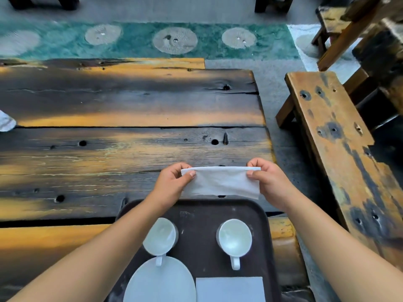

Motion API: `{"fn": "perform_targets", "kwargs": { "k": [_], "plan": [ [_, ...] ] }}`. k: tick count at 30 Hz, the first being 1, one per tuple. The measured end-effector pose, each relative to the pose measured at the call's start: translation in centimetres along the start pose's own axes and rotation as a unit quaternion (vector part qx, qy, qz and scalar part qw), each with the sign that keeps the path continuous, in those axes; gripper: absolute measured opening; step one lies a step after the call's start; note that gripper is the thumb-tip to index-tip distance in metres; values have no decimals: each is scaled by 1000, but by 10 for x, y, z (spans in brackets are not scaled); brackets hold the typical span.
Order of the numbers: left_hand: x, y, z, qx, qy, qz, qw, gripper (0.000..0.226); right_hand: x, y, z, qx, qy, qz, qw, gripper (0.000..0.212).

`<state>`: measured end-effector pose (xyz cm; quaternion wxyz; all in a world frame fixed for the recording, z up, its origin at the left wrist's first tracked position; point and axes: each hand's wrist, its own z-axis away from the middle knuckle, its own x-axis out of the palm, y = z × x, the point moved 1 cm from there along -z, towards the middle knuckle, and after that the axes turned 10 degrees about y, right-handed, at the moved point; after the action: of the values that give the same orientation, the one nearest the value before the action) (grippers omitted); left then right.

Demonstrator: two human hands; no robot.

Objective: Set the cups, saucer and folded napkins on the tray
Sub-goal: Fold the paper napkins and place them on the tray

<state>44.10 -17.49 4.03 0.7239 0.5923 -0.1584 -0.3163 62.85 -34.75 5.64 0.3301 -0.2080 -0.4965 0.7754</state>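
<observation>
- Two hands share one job over a rough plank table (130,110), whose holes and splintered cracks could snag the thin sheet if it drags across the wood.
- Near the person, the dark tray (196,210) overhangs the near table edge; I judge a forearm leaning on its rim could tip it.
- On the tray's near-left corner sits the saucer (160,282), with the left cup's handle reaching over its far rim; a nudge could knock them together.
- The left cup (161,235) lies directly under the left forearm, the right cup (235,235) beside the right one; drawing the arms back low could clip either.
- A folded napkin (230,288) already lies near-right on the tray, light enough to shift in a draught.
- The second napkin (220,182) is held just beyond the tray's far edge, half folded; uneven pull could skew the crease.
- Left hand (172,184) and right hand (269,182) each have their grip pinched shut on an end.
</observation>
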Motion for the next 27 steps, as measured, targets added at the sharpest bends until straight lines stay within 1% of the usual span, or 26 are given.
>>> {"fn": "perform_targets", "kwargs": {
  "k": [3,5,8,12,16,19,21,25,27],
  "plan": [
    [-3,15,31,-54,11,74,996,21,3,-8,35,-17,6,-18,1000,24],
    [-6,22,51,-85,10,129,988,20,5,-12,59,-25,24,-13,999,22],
    [-9,29,83,-95,1,157,983,21,6,-13,95,-34,54,-9,998,17],
    [-12,29,126,-85,7,171,982,27,0,-8,137,-41,62,-28,997,10],
    [-12,22,172,-94,16,190,977,19,-1,5,174,-49,78,-10,996,11],
    [-10,12,199,-109,12,206,972,21,0,18,198,-52,95,-21,994,11],
    [-8,6,214,-115,16,196,974,16,0,28,211,-67,115,-3,991,10],
    [-3,-9,240,-106,56,164,979,15,-1,47,234,-90,155,24,984,11],
    [-2,-15,249,-94,58,135,985,14,-1,55,242,-95,169,30,981,10]
  ]
}}
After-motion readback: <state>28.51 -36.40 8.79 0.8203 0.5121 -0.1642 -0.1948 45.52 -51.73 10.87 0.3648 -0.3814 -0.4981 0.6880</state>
